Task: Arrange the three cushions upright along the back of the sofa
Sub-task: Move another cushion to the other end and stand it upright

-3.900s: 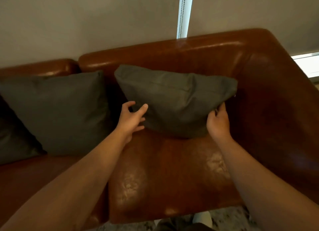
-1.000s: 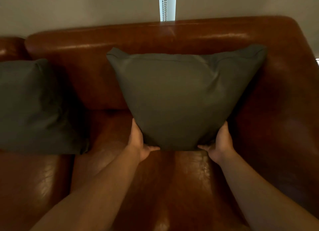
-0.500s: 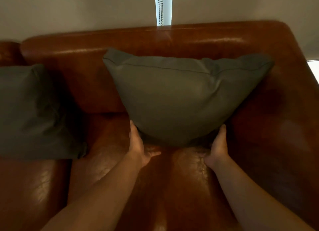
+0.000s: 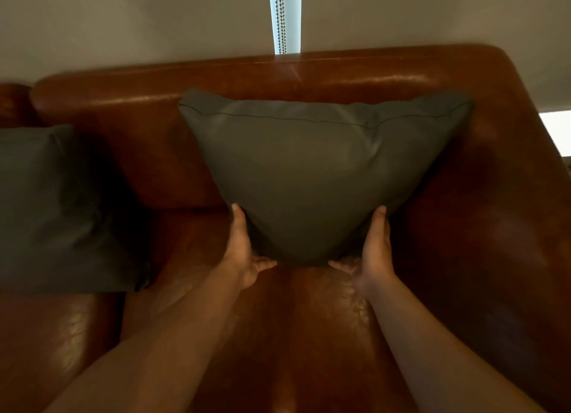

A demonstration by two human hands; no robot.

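Note:
A dark grey cushion [image 4: 312,177] stands upright against the back of the brown leather sofa [image 4: 216,85], near its right end. My left hand [image 4: 244,252] grips the cushion's lower left corner, thumb underneath. Its lower right corner is held the same way by my right hand [image 4: 370,252]. A second dark grey cushion [image 4: 55,208] leans upright against the sofa back at the left, cut off by the frame edge. A third cushion is out of view.
The sofa's right armrest [image 4: 500,227] rises close beside the held cushion. A bare strip of seat [image 4: 173,245] separates the two cushions. Behind the sofa hang pale roller blinds with a bead chain [image 4: 280,17] in the gap.
Over the last second the cushion dipped and bulged, then came back upright. Both hands, briefly flat beside its base, now grip its lower corners again.

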